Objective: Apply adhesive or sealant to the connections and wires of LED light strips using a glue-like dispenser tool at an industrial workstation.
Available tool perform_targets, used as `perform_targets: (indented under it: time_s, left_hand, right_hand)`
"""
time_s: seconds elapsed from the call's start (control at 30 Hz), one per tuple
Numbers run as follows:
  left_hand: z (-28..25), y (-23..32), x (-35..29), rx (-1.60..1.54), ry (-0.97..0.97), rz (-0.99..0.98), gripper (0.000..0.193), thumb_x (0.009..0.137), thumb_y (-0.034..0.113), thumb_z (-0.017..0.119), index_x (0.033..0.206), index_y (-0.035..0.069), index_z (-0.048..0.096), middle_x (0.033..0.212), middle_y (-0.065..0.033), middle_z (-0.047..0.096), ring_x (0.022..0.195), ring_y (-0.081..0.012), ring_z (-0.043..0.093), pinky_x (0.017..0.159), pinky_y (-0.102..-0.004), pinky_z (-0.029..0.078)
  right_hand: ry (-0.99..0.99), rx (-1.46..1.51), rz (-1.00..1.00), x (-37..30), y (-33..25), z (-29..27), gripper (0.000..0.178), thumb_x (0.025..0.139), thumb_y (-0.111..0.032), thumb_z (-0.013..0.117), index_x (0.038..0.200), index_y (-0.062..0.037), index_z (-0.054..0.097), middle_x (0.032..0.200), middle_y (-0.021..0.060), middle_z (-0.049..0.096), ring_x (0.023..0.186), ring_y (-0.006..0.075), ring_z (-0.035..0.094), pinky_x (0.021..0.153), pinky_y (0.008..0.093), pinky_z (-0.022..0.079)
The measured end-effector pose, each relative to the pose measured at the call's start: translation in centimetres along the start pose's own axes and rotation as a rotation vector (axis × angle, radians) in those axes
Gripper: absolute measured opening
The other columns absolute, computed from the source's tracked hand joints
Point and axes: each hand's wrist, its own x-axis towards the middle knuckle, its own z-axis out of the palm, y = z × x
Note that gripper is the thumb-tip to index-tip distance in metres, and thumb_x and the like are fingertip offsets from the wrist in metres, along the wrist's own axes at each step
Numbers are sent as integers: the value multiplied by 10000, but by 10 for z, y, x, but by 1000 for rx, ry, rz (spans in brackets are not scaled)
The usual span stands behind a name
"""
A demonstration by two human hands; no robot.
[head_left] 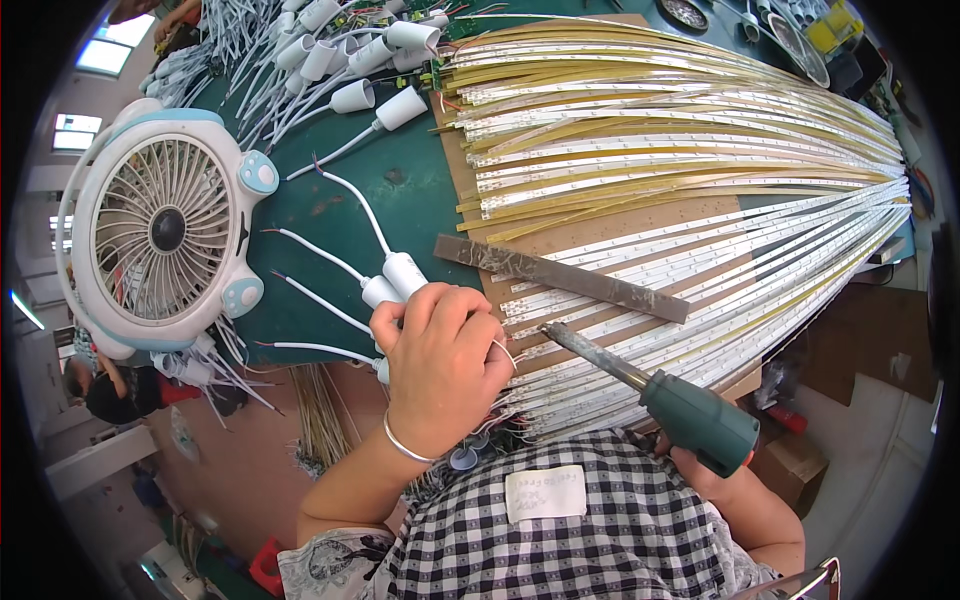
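My left hand, with a bangle at its wrist, is curled closed around several white end caps. Their white cables fan out to the left and end in thin bare leads. A thin wire loops out beside my fingers; the palm side is hidden. At the lower right, my right hand is closed on a soldering iron with a green handle, which partly covers the fingers. The iron's tip points left above the ends of the white LED strips, a little right of my left hand.
A flat metal bar lies slantwise across the strips and brown board. Yellow-edged strips spread behind. A white-and-blue fan stands left on the green table. More capped cables heap at the back; a round tin sits far right.
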Motion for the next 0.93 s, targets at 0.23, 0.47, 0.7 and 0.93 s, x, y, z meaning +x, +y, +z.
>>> perform_targets:
  time_s: [0.23, 0.47, 0.7, 0.93]
  left_hand:
    - [-14, -9, -3, -4, 5, 118, 168, 691, 91, 675, 844, 159, 666, 977, 30, 600, 1077, -212, 542, 912, -457, 263]
    - [-16, -37, 5, -226, -68, 394, 115, 763, 125, 652, 873, 157, 664, 860, 34, 612, 868, -157, 597, 830, -368, 342]
    - [-6, -30, 1, -262, 21, 231, 135, 723, 149, 723, 844, 157, 661, 819, 40, 592, 886, -174, 552, 822, -382, 326]
    - [-5, -22, -5, -151, 8, 160, 103, 754, 199, 702, 839, 172, 651, 905, 45, 580, 980, -177, 496, 892, -411, 290]
  right_hand:
    - [-15, -3, 82, -1, 3, 0, 202, 737, -73, 632, 932, -24, 650, 947, 132, 664, 849, 345, 625, 754, 409, 496]
    - [75, 196, 141, -14, 8, 8, 289, 887, -181, 542, 1079, 33, 571, 789, 94, 610, 693, 183, 596, 624, 319, 494]
    - [50, 205, 150, -9, 3, 7, 298, 894, -180, 536, 1099, 36, 557, 771, 96, 611, 690, 188, 590, 623, 320, 489]
    - [45, 233, 159, -7, 1, 4, 320, 891, -179, 543, 1129, 34, 553, 789, 103, 619, 708, 202, 600, 654, 334, 505]
